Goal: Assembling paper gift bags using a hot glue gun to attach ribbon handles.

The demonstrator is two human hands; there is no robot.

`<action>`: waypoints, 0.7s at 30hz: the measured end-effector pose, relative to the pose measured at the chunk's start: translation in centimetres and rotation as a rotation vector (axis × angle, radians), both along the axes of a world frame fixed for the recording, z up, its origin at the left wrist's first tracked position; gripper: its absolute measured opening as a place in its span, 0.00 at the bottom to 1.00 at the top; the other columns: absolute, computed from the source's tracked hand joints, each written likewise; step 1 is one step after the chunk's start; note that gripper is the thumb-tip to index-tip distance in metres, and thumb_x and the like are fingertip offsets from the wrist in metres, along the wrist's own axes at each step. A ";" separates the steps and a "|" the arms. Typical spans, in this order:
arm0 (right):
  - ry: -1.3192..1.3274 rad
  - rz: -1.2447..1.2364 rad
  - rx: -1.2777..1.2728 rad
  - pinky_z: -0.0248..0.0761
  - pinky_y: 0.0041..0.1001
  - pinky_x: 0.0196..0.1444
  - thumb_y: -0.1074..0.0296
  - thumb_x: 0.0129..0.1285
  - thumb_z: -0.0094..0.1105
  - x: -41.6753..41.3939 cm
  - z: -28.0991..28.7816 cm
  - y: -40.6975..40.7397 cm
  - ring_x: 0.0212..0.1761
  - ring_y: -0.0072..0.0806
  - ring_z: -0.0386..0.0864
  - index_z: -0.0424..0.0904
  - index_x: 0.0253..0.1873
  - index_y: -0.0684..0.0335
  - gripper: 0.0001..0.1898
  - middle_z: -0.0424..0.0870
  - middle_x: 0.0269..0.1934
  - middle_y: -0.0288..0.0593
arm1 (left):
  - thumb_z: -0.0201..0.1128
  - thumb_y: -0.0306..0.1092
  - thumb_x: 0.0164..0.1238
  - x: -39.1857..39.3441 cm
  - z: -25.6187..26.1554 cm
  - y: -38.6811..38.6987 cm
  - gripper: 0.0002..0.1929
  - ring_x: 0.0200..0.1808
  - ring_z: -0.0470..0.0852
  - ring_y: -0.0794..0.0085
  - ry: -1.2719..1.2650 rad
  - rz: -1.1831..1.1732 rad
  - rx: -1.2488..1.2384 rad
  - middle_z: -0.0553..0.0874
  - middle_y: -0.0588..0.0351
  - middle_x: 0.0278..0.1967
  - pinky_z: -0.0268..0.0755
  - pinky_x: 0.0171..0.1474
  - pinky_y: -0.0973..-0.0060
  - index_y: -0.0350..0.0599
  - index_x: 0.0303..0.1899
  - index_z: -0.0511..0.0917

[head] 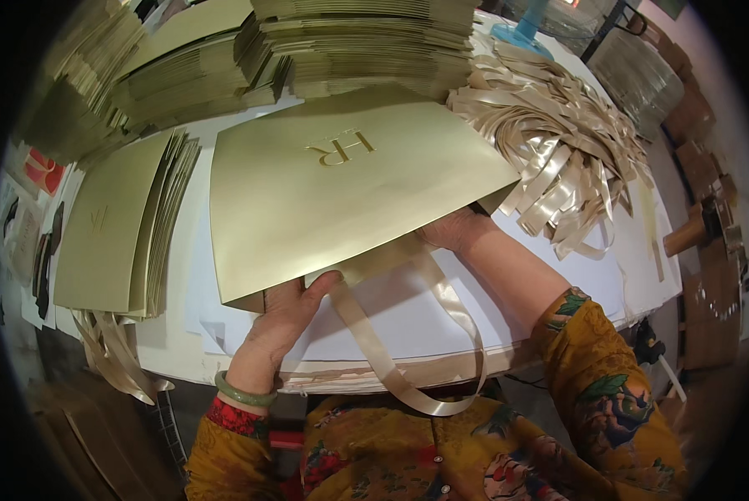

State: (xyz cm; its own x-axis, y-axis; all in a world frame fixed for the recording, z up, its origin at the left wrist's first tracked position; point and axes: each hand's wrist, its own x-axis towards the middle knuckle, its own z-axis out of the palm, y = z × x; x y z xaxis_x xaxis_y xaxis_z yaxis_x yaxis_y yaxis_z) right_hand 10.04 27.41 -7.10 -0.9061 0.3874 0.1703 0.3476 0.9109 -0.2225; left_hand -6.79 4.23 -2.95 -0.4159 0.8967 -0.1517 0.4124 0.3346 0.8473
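Note:
A pale gold paper gift bag, with raised gold lettering on its face, lies across the middle of the table, its mouth towards me. A loop of champagne satin ribbon hangs from the mouth over the table's front edge. My left hand is at the left of the mouth, its fingers hidden inside or under the bag and its thumb against the ribbon's left end. Towards the right of the mouth, my right hand reaches under the upper panel near the ribbon's other end; its fingertips are hidden, so its grip does not show.
Flat gold bags stand in tall stacks at the back. Several bags with ribbon handles lie at the left. A heap of loose satin ribbons covers the right side, near a blue stand base. White paper sheets cover the tabletop.

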 end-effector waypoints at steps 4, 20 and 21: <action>-0.017 -0.032 0.024 0.73 0.37 0.60 0.57 0.67 0.55 -1.4 2.4 -2.3 0.57 0.42 0.79 0.81 0.58 0.55 0.18 0.83 0.56 0.45 | 0.69 0.34 0.67 -0.2 0.2 1.1 0.27 0.59 0.76 0.64 -0.119 -0.035 -0.056 0.80 0.47 0.57 0.66 0.65 0.68 0.34 0.63 0.72; 0.269 0.088 -0.238 0.71 0.36 0.63 0.64 0.73 0.52 0.9 -2.7 0.5 0.60 0.41 0.77 0.77 0.62 0.59 0.16 0.80 0.59 0.49 | 0.60 0.25 0.67 -0.3 -0.3 -1.5 0.22 0.58 0.77 0.40 0.357 -0.278 0.135 0.79 0.35 0.57 0.69 0.63 0.58 0.37 0.63 0.74; 0.368 -0.019 -0.899 0.70 0.36 0.63 0.64 0.73 0.52 1.0 -3.3 0.2 0.61 0.42 0.76 0.76 0.63 0.59 0.17 0.79 0.60 0.49 | 0.59 0.24 0.65 0.0 -0.3 -1.9 0.24 0.58 0.76 0.38 0.426 -0.393 0.257 0.78 0.34 0.57 0.69 0.63 0.55 0.38 0.63 0.73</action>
State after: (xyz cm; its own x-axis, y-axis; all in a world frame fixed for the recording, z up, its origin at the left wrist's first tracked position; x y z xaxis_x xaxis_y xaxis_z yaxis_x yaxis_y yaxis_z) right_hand 11.08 27.58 -10.35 -0.8476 0.5253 0.0753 0.1295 0.3423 -0.9306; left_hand -6.77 2.36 -3.30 -0.0247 0.9806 0.1947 0.7820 -0.1024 0.6148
